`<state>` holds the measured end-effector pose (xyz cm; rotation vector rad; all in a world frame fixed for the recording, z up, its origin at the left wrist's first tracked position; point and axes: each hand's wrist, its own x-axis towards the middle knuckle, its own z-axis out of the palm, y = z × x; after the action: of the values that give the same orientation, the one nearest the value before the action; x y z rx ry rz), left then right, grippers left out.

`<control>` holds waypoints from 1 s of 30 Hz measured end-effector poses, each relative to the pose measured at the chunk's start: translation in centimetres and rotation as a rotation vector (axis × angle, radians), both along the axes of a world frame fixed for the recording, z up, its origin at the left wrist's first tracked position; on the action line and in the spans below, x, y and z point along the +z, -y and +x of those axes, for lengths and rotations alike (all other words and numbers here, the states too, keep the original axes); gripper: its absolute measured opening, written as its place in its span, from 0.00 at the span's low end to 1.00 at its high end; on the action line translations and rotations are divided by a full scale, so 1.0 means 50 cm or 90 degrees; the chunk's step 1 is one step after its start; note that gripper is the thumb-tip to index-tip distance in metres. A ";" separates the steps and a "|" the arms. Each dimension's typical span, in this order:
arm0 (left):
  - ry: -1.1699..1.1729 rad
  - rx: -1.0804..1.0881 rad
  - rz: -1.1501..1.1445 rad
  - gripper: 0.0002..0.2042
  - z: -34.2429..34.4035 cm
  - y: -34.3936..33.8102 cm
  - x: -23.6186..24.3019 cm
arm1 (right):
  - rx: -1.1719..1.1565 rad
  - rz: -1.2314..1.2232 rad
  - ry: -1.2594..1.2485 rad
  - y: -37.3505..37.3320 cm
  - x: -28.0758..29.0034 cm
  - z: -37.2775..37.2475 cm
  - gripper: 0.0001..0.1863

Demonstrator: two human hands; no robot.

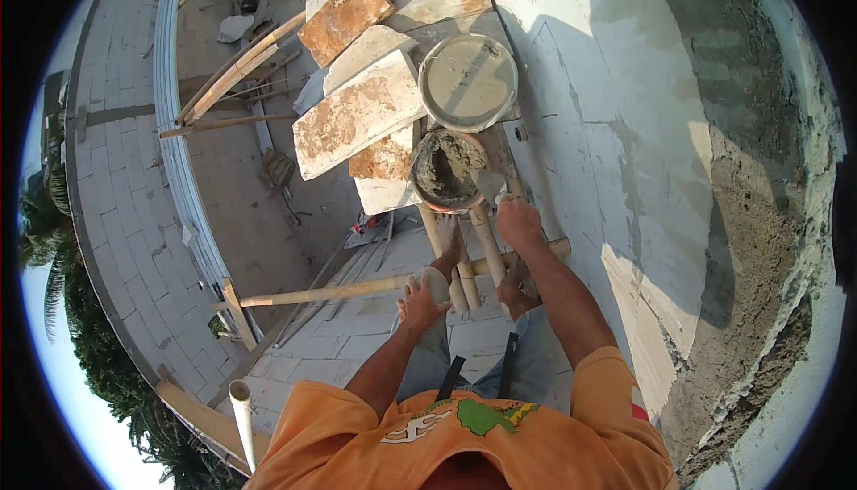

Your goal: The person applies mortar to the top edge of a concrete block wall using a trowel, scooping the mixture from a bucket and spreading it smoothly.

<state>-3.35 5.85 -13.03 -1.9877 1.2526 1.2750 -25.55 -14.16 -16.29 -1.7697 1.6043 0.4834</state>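
My right hand [519, 221] is closed around the handle of a trowel [488, 184]. The trowel's blade rests at the right rim of a bucket [416, 179] that holds thick grey mortar [444, 169]. My left hand [420, 308] is lower and to the left, near my knee. Its fingers are bent against the edge of a rounded, flat grey-tan piece [436, 286] whose kind I cannot make out. Just beyond the mortar bucket stands a second, wider bucket [427, 108] with greyish liquid in it. My bare feet are on bamboo poles below the buckets.
Stained boards [361, 115] lie overlapped left of the buckets. A bamboo pole [321, 292] crosses in front of my legs. The pale wall [616, 160] rises close on my right, partly coated in wet grey plaster [759, 213]. Far below on the left is a floor [254, 186] with scattered tools.
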 end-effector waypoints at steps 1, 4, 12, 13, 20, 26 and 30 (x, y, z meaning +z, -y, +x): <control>0.010 0.001 0.010 0.53 0.003 0.006 -0.010 | 0.045 -0.015 0.003 0.014 -0.038 0.025 0.14; 0.017 0.008 -0.009 0.52 0.014 0.004 -0.025 | 0.178 0.033 0.008 0.039 -0.137 0.099 0.13; 0.008 -0.008 -0.037 0.50 0.034 0.011 -0.034 | -0.030 0.227 0.096 -0.002 -0.441 0.207 0.11; 0.005 0.003 -0.039 0.49 0.036 0.007 -0.033 | -0.099 0.279 0.132 -0.006 -0.428 0.205 0.11; 0.003 0.017 -0.012 0.49 0.040 0.009 -0.027 | -0.486 0.420 0.317 -0.068 -0.408 0.193 0.12; 0.002 -0.016 -0.024 0.49 0.036 0.015 -0.033 | -0.528 0.278 0.432 -0.164 -0.543 0.231 0.07; 0.012 0.012 0.001 0.49 0.035 -0.006 -0.030 | -0.569 0.372 0.416 -0.120 -0.411 0.232 0.19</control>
<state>-1.59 6.17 -14.52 -2.0111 1.2262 1.2632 -13.95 -8.17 -36.84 -0.5647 1.3838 -0.0723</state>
